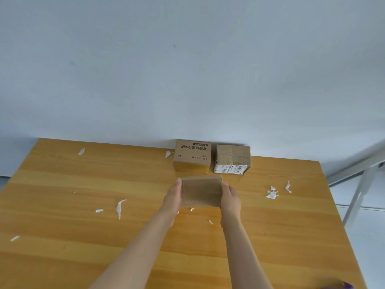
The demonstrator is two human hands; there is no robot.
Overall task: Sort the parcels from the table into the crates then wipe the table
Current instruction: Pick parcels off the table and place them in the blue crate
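A plain brown cardboard parcel is held between my two hands over the middle of the wooden table. My left hand grips its left side and my right hand grips its right side. Behind it, against the wall, stand two more parcels side by side: a printed brown box and a taped box with a white shipping label. No crate is in view.
Several white paper scraps lie scattered on the table, such as one strip at the left and a cluster at the right. A metal frame stands right of the table. A purple object shows at the bottom right corner.
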